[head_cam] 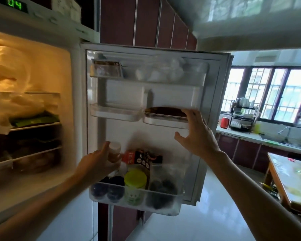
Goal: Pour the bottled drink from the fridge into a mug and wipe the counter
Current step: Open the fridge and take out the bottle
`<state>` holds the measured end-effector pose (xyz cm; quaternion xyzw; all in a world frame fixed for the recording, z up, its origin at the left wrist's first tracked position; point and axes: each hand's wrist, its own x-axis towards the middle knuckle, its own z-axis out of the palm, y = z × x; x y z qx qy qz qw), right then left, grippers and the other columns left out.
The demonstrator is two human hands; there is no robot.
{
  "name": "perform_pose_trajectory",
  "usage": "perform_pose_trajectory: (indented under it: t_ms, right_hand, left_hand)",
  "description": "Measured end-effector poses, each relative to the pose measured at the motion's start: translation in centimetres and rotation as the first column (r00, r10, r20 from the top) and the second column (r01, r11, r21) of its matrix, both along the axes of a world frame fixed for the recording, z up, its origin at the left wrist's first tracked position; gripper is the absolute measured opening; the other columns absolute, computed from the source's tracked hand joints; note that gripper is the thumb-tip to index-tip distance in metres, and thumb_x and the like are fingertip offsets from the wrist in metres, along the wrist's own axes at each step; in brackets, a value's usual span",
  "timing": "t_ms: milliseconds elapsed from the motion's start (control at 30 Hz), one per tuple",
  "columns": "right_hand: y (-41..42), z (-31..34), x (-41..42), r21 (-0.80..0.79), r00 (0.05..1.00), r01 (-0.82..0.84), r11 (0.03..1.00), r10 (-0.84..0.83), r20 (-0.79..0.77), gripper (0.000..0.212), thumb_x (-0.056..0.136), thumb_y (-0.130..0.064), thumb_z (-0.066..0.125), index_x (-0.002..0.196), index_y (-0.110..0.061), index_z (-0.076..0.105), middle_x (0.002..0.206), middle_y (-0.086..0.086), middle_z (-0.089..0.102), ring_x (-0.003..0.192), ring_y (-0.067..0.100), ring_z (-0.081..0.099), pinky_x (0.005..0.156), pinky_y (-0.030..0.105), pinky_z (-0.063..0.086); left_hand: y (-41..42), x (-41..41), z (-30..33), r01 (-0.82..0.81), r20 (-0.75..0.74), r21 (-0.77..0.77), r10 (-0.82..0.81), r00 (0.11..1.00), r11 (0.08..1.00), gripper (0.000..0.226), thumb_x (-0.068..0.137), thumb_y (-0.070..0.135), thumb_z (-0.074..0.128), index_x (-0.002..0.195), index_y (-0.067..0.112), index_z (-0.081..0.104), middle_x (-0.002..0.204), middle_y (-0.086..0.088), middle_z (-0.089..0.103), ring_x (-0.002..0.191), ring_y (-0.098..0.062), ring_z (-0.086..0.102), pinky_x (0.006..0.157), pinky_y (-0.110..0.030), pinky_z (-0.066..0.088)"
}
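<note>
Fridge door (pixel 214 119) stands open. Left hand (pixel 97 162) wraps around bottle (pixel 114 152) with pale cap and brownish drink, bottle upright above bottom door bin (pixel 134 202), beside red-black carton (pixel 142 158) and green-lidded jar (pixel 135 186). Right hand (pixel 195 134) spread open, fingers against door near middle right bin (pixel 165 121).

Open fridge door (pixel 214 105), left hand (pixel 96 164) wrapped around bottle (pixel 114 152) above bottom shelf (pixel 135 197), right hand (pixel 196 134) spread beside middle tray (pixel 165 121)
</note>
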<state>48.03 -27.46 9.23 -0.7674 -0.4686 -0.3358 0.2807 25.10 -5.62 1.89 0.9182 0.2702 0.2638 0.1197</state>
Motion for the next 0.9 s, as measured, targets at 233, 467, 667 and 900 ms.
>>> perform_pose_trajectory:
  t_ms: [233,467,667,900]
  right_hand:
    - [-3.4,-0.4,-3.5,0.250,0.970,-0.165,0.954,0.203,-0.136,0.075,0.082,-0.023,0.070,0.148,-0.024,0.036,0.158,-0.006,0.028,0.139,-0.008,0.025,0.097,0.000,0.027]
    - [-12.5,-6.1,-6.6,0.391,0.887,-0.264,0.882,0.381,-0.261,0.079,0.088,-0.047,0.068,0.149,-0.020,0.026,0.141,-0.040,0.041,0.132,-0.007,0.046,0.101,0.008,0.040]
    - [-17.7,-7.0,-1.0,0.369,0.966,0.051,0.928,0.048,-0.253,0.090,0.091,-0.048,0.068,0.157,-0.021,0.014,0.138,-0.003,0.060,0.117,0.008,0.064,0.090,0.042,0.059]
    - [-20.4,-8.8,1.4,0.214,0.843,0.531,0.820,-0.485,-0.233,0.072,0.098,-0.048,0.035,0.159,-0.016,0.017,0.135,0.012,0.054,0.102,0.022,0.063,0.077,0.042,0.062]
  left_hand:
    - [-9.5,3.2,5.9,0.403,0.086,0.070,-0.408,0.909,0.913,0.079,0.074,0.063,0.069,0.134,0.037,0.024,0.100,0.021,0.062,0.072,0.004,0.062,0.067,-0.012,0.050]
    - [-19.6,10.9,7.1,0.612,0.171,0.134,-0.626,0.761,0.780,0.082,0.074,0.064,0.068,0.138,0.032,0.027,0.129,0.009,0.064,0.101,-0.008,0.068,0.088,-0.022,0.052]
    - [-24.9,17.4,7.3,0.866,0.041,0.028,-0.866,0.498,0.499,0.067,0.089,0.048,0.062,0.141,0.019,0.032,0.129,0.005,0.060,0.088,0.011,0.062,0.078,-0.007,0.051]
    - [-22.6,28.0,7.5,0.377,-0.340,0.918,-0.246,0.908,0.121,0.098,0.085,0.074,0.031,0.155,0.015,-0.002,0.163,-0.015,-0.012,0.151,-0.034,-0.006,0.120,-0.057,-0.004]
